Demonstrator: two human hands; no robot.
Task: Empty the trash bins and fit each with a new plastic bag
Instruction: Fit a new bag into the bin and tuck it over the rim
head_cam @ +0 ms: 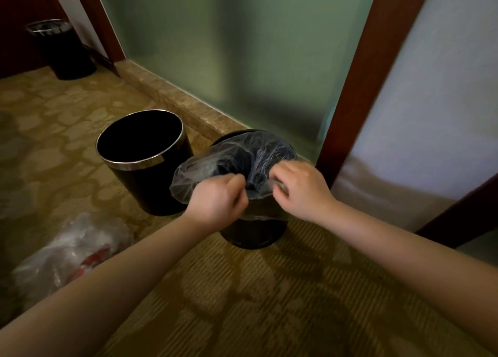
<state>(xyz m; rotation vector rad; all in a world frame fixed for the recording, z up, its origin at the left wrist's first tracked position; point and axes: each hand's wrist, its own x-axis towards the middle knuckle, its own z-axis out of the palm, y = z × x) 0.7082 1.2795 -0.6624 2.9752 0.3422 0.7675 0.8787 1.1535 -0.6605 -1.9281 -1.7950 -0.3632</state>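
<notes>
Two black round bins stand on the carpet in the head view. The left bin (151, 179) has a chrome rim and no bag in it. The right bin (253, 232) carries a clear plastic bag (242, 152) draped loosely over its mouth. My left hand (215, 197) pinches the bag's near edge at the rim. A little to the right, my right hand (301, 189) grips the same edge. A third black bin (64, 49) with a bag over its rim stands far back left.
A tied clear bag of trash (67, 251) with red items lies on the carpet at the lower left. A frosted glass panel (242, 47) on a stone ledge (172, 98) runs behind the bins. A dark wooden door frame (363, 73) rises at the right.
</notes>
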